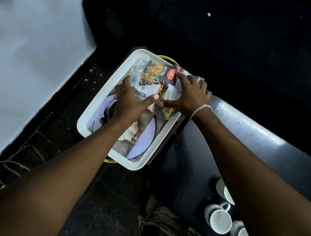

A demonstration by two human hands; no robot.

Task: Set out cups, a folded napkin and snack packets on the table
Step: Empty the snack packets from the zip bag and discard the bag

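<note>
Right now both hands are in the far end of the white tray (101,98). The left hand (127,98) is curled over the near side of the snack packets (157,72), thumb stretched across them. The right hand (189,96), with a chain bracelet (201,109) at the wrist, clamps their far right end. The packets are still inside the tray, not yet on the table (265,153).

Several things could go wrong. There looks to be more than one glossy packet in the bundle, so a loose one may slide out from between the hands as they lift and drop back into the tray or past its rim to the floor. The tray seems to sit at the table's end, and how much of it is supported cannot be told. A downward press or a snag on its rim might tip it. The three white cups (220,221) stand on the table well to the near right of the tray, under the right forearm, and a low swing back could knock one over. A checked cloth (168,219), perhaps the napkin, lies near of the tray at the table's edge. Whether it is folded is unclear.

As for writing, the dark packet reads "MIXTURE" beside a round red logo whose script is too small to read. Other print on the packets is illegible.
</note>
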